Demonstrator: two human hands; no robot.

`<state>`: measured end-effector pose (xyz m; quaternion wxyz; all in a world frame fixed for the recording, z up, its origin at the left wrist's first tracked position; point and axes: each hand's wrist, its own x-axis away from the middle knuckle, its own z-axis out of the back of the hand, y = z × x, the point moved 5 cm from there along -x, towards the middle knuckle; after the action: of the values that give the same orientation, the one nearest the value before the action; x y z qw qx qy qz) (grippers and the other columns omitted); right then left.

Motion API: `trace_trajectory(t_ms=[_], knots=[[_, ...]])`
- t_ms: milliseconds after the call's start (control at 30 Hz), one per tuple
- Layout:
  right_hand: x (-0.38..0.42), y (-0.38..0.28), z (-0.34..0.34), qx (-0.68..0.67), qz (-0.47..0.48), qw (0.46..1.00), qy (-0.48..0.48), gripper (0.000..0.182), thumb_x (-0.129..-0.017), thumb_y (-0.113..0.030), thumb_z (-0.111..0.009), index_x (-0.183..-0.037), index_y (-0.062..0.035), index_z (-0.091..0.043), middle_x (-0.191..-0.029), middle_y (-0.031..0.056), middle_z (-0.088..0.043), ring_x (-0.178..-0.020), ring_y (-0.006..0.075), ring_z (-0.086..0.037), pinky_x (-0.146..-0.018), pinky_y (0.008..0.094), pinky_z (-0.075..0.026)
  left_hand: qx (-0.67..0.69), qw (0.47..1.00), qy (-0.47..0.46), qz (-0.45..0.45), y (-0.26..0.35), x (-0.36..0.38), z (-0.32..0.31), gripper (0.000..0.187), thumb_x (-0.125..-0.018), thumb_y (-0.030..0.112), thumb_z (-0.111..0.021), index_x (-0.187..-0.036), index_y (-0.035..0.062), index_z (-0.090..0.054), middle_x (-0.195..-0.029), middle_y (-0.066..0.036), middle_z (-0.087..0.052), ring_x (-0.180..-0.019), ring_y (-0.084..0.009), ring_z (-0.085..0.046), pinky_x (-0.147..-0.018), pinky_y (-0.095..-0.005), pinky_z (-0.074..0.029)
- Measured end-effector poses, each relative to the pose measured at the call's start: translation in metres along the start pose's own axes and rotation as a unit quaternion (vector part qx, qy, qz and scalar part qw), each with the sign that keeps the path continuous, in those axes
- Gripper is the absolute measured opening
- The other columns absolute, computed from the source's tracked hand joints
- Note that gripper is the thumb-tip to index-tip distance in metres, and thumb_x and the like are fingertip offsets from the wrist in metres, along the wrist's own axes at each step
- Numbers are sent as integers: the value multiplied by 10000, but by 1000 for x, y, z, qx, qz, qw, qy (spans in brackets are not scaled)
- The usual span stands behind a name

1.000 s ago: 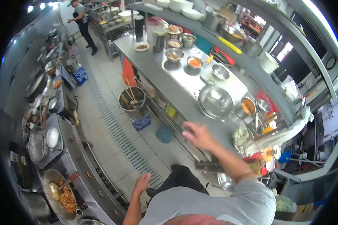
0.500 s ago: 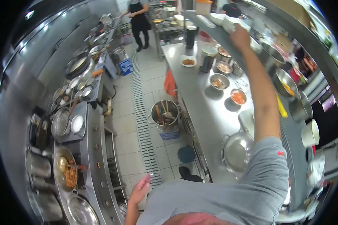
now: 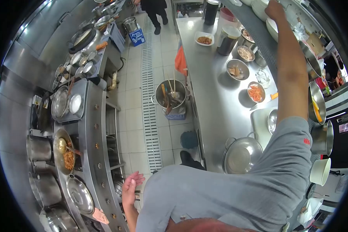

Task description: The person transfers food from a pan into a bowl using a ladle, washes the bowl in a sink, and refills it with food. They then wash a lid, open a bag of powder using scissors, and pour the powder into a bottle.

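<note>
Item: stack of white ceramic bowls (image 3: pixel 259 7) at the far end of the grey overhead shelf (image 3: pixel 259 36).

Right hand (image 3: pixel 275 10): raised to the shelf, resting against the bowls; whether it grips one cannot be told.

Left hand (image 3: pixel 130 188): below the shelf at hip level, fingers spread, empty.

Step, as judged: reaching for a bowl. Next move calls for a firm pinch on one rim and a lift clear of the stack.
</note>
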<state>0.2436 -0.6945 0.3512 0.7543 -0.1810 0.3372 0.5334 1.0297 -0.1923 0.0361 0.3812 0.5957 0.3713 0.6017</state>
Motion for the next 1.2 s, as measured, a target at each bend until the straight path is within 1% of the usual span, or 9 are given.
trace_trajectory(t_ms=[233, 333, 433, 500, 567, 700, 800, 933, 1200], knots=[[19, -31, 63, -1, 5, 999, 51, 174, -744, -39, -594, -872, 7, -704, -918, 276, -684, -920, 420, -671, -810, 487, -537, -23, 1000, -7, -16, 16, 2, -8, 611, -1000, 471, -535, -1335, -40, -518, -1192, -186, -659, -1052, -258, -668, -927, -355, -496], [21, -61, 85, -22, 73, 982, 170, 129, -746, -55, -605, -818, -20, -706, -871, 241, -694, -868, 402, -684, -789, 489, -539, -19, 999, 9, -47, 21, -12, 3, 559, -1012, 419, -530, -1313, -52, -552, -1107, -195, -697, -993, -268, -694, -902, -367, -521], [49, -143, 135, -40, 100, 992, 67, 124, -746, -108, -637, -813, -38, -714, -847, 217, -697, -840, 391, -686, -781, 491, -530, -5, 998, 1, -66, 38, -22, 12, 552, -1017, 414, -520, -1328, -43, -540, -1010, -177, -718, -891, -244, -707, -847, -351, -528], [76, -211, 172, -102, 220, 970, -2, 240, -836, -158, -588, -1003, -11, -677, -1012, 227, -704, -982, 354, -690, -854, 461, -547, -13, 994, 2, -108, 60, -29, 16, 569, -1026, 424, -496, -1342, -49, -507, -975, -163, -711, -829, -226, -695, -805, -338, -531], [130, -284, 191, -164, 300, 939, -44, 195, -860, -189, -654, -963, -26, -625, -971, 171, -674, -931, 342, -667, -795, 459, -543, -17, 989, 15, -143, 74, -36, 30, 583, -1031, 424, -489, -1366, -53, -476, -920, -138, -701, -742, -193, -673, -741, -310, -534], [308, -417, 281, -269, 577, 770, -49, 140, -805, -142, -611, -880, -26, -594, -898, 122, -628, -908, 313, -640, -731, 420, -560, 9, 982, 44, -184, 73, -40, 76, 601, -1037, 429, -479, -1382, -62, -462, -901, -129, -697, -696, -162, -639, -684, -284, -528], [441, -483, 351, -351, 695, 627, -5, 107, -748, -136, -616, -780, -59, -548, -766, 67, -555, -765, 208, -590, -536, 342, -520, 59, 982, 68, -167, 50, -17, 116, 612, -1044, 441, -455, -1378, -72, -466, -880, -123, -686, -688, -155, -620, -672, -288, -528], [562, -549, 412, -473, 781, 406, 18, 160, -665, -156, -621, -736, -63, -513, -714, 38, -494, -672, 176, -518, -503, 304, -478, 169, 973, 73, -137, -7, 45, 165, 365, -1042, 280, -491, -1213, -28, -587, -935, -74, -672, -783, -146, -652, -669, -311, -554], [685, -660, 482, -465, 859, 211, 22, 140, -693, -121, -613, -790, -35, -559, -790, 75, -540, -761, 203, -574, -627, 286, -522, 293, 944, 140, -61, -103, 168, 244, 392, -958, 161, -548, -1313, 4, -502, -942, -80, -654, -697, -143, -628, -521, -256, -528]])
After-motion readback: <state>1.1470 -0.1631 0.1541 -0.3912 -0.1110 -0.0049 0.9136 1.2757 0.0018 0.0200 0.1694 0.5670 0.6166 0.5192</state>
